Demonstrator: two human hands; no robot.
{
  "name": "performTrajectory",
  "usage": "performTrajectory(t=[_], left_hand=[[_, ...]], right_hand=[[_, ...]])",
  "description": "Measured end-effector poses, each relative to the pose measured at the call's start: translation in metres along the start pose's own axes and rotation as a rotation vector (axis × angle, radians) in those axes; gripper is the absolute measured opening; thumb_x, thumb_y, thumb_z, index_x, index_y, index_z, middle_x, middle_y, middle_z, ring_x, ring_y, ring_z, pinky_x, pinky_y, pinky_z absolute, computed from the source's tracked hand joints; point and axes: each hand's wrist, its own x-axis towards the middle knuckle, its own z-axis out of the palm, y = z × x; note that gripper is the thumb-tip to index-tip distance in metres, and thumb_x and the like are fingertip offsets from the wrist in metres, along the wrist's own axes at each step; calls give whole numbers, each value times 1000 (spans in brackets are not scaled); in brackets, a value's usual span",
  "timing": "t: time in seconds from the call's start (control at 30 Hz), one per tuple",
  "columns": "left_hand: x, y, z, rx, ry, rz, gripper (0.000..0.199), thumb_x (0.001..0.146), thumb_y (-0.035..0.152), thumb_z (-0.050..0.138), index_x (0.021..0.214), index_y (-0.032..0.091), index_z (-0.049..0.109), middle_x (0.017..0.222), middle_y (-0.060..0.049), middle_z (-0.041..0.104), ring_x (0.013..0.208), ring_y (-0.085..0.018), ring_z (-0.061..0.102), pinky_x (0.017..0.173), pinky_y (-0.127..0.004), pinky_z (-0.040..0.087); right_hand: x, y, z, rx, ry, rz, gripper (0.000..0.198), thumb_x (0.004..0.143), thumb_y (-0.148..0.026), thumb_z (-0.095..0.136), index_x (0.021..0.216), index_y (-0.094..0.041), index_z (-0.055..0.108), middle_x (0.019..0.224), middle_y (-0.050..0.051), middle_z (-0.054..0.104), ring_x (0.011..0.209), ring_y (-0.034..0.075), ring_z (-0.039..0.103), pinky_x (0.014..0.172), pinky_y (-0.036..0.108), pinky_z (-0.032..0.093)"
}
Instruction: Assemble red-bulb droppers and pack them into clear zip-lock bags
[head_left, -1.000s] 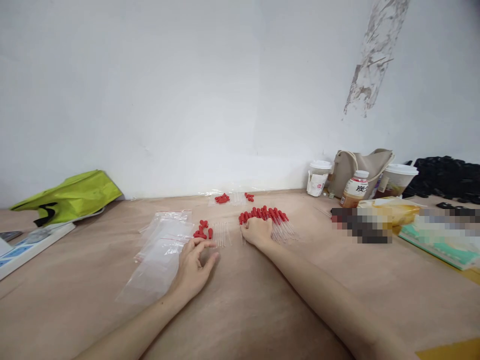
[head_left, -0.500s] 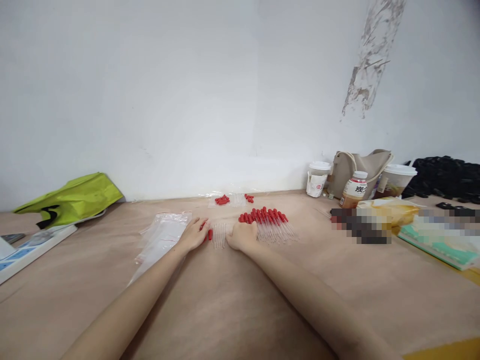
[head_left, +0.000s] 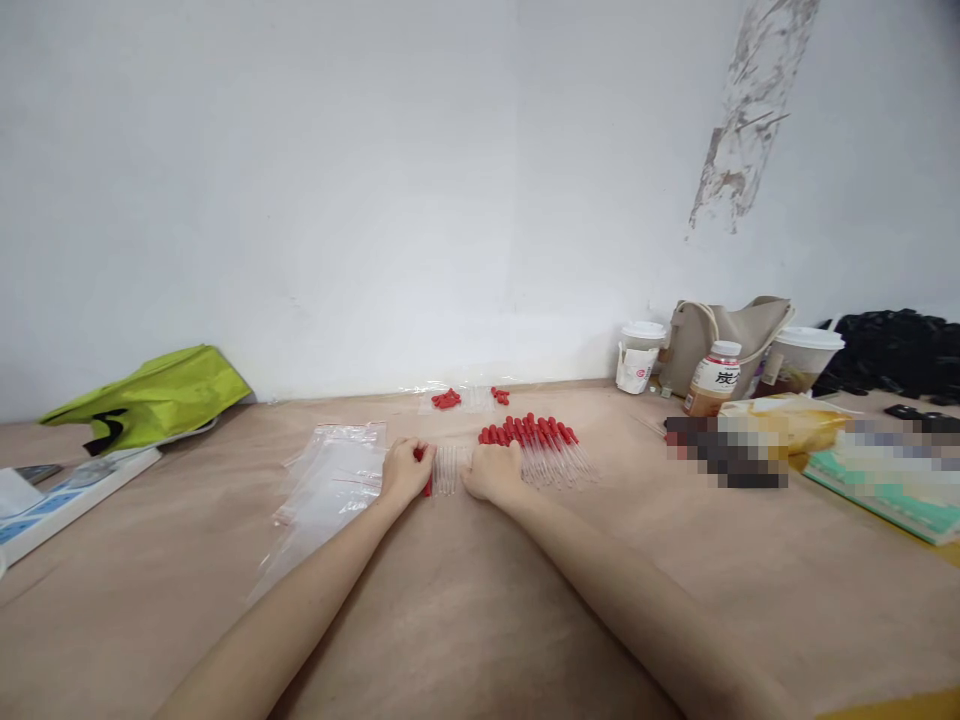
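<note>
My left hand (head_left: 407,470) is closed at a red rubber dropper bulb (head_left: 418,454), thumb and fingers pinching it; more red shows just below the fingertips. Right beside it lies a row of clear glass dropper tubes (head_left: 448,470) without bulbs. At the right end of that row, my right hand (head_left: 491,472) is curled closed on the table, and its fingertips are hidden, so what it holds cannot be seen. Droppers with red bulbs (head_left: 536,430) lie side by side to its right, their clear tubes pointing toward me.
Clear zip bags (head_left: 330,480) lie left of my hands. Loose red bulbs (head_left: 446,399) rest on plastic near the wall. Rightward stand a lidded cup (head_left: 639,358), a drink bottle (head_left: 712,380) and a grey bag (head_left: 724,330). A power strip (head_left: 82,495) and green bag (head_left: 157,395) are left.
My left hand has moved right and closed at a red bulb beside the tubes; its fingers were spread before. My right hand stays curled in nearly the same place.
</note>
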Motion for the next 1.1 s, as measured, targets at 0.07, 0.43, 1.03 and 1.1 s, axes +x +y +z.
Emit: performTrajectory(t=[0.07,0.43,1.03,1.1], left_hand=[[0,8,6,-37,43,-32,23,75,32,47,64,16,59,71,-4,58,69,-18,56,67,-28,40],[11,7,5,-268,-59,-53,19,69,32,51,65,16,61,58,-1,62,57,-16,58,53,-23,40],[0,26,-20,-88,-291,293,21,60,40,68,71,22,67,84,-4,60,89,-25,53,80,-34,37],[1,30,-16,-74,-306,311,17,61,38,69,65,21,65,83,-4,59,87,-25,53,80,-34,37]], right_hand=[[-1,2,-1,4,10,8,30,75,-32,44,84,-13,64,86,15,66,81,25,60,82,41,26],[-14,22,-6,4,99,-9,26,75,-31,43,76,-14,64,78,12,66,76,23,60,77,38,27],[-65,82,1,208,372,-82,21,78,-27,44,63,-18,55,57,-1,59,53,11,50,71,30,27],[-64,83,4,215,397,-87,21,80,-27,42,65,-18,53,59,0,59,54,12,50,69,31,28]])
